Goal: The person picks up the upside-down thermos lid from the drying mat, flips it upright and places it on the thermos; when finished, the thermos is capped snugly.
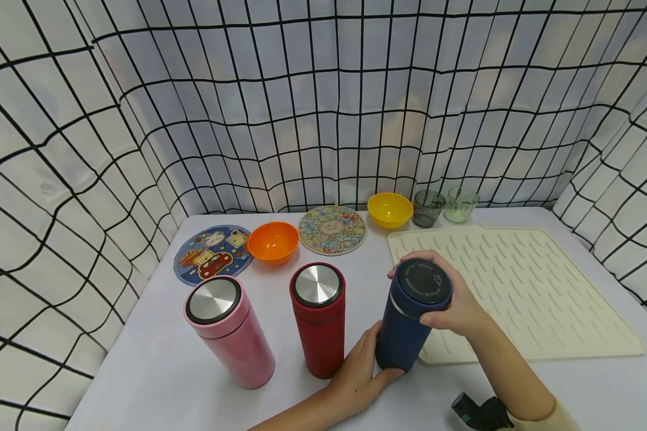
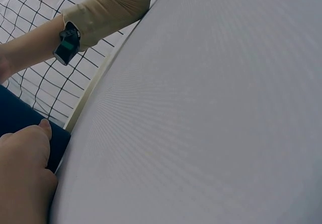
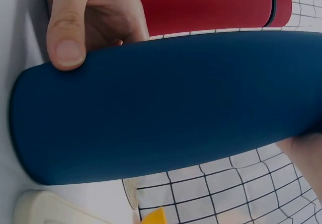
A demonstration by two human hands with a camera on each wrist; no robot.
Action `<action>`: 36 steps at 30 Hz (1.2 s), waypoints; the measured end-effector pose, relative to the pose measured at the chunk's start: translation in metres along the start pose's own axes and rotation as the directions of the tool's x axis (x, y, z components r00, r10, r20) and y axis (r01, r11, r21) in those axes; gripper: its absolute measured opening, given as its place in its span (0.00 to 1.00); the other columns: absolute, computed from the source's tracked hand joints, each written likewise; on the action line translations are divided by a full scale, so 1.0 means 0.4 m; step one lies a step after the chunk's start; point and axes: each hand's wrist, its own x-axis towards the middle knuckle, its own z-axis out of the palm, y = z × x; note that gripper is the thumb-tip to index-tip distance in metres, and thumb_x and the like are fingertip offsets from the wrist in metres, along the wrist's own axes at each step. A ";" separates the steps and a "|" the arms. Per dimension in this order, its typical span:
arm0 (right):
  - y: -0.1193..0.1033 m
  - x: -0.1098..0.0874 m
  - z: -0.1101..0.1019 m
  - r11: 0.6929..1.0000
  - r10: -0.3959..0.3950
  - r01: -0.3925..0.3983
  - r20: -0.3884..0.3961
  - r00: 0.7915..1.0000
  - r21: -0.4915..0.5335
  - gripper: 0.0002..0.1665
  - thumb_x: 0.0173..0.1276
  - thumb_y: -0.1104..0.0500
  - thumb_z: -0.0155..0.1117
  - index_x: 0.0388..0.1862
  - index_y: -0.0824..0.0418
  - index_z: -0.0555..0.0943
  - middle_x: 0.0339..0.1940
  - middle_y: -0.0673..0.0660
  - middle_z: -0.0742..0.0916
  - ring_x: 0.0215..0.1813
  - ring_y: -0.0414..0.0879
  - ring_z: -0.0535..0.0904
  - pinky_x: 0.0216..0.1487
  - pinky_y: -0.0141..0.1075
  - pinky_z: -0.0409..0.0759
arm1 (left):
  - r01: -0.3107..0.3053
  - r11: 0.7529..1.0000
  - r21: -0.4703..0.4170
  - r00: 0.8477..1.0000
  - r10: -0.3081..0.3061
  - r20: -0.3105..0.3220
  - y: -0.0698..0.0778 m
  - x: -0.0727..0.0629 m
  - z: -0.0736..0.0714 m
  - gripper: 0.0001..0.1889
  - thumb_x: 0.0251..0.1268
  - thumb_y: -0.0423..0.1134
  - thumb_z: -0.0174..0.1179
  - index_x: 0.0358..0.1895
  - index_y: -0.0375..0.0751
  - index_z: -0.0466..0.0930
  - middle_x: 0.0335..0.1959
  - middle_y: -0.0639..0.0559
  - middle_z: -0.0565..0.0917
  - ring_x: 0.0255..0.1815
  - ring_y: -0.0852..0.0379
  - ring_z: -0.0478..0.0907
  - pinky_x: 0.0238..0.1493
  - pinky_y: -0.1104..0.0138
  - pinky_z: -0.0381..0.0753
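Observation:
A dark blue thermos bottle (image 1: 404, 329) with a black-topped lid (image 1: 424, 281) stands on the white table, tilted a little to the right in the head view. My right hand (image 1: 455, 299) grips it around the lid end. Low on its left side, my left hand (image 1: 358, 377) holds the base, thumb across the front; the right wrist view shows that thumb (image 3: 69, 48) pressed on the blue wall. Just left of the left hand is a red thermos bottle (image 1: 318, 335) with a silver-topped lid. Farther left stands a pink thermos bottle (image 1: 237, 341).
A cream ribbed mat (image 1: 539, 287) covers the right side. Along the back are a blue cartoon mat (image 1: 194, 257), an orange bowl (image 1: 273, 242), a round patterned mat (image 1: 332, 230), a yellow bowl (image 1: 390, 211), a grey glass (image 1: 428, 208) and a green glass (image 1: 460, 205). Black netting surrounds the table.

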 end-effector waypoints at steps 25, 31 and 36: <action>-0.023 0.005 0.007 1.000 -0.011 0.011 -0.009 1.000 -0.018 0.43 0.58 0.65 0.64 0.64 0.79 0.53 0.55 0.68 0.76 0.56 0.57 0.74 0.55 0.42 0.73 | -0.019 0.999 0.040 1.000 0.020 -0.011 0.003 0.001 0.001 0.41 0.58 0.50 0.60 0.70 0.44 0.46 0.63 0.50 0.64 0.64 0.57 0.62 0.61 0.59 0.65; -0.031 0.004 0.010 0.999 0.022 -0.023 -0.021 1.000 -0.038 0.43 0.54 0.69 0.67 0.64 0.77 0.56 0.55 0.65 0.77 0.56 0.55 0.74 0.53 0.41 0.75 | 0.000 1.000 0.030 1.000 0.000 -0.005 0.003 0.001 0.001 0.42 0.58 0.51 0.60 0.70 0.44 0.46 0.63 0.50 0.64 0.64 0.57 0.62 0.60 0.58 0.66; -0.026 0.006 0.009 0.999 0.026 -0.027 -0.018 0.999 -0.031 0.42 0.53 0.65 0.69 0.61 0.75 0.58 0.53 0.64 0.77 0.55 0.54 0.74 0.53 0.41 0.75 | 0.004 1.000 0.023 1.000 -0.004 0.000 0.001 0.002 0.001 0.42 0.58 0.52 0.59 0.70 0.44 0.46 0.63 0.50 0.64 0.64 0.57 0.62 0.60 0.58 0.66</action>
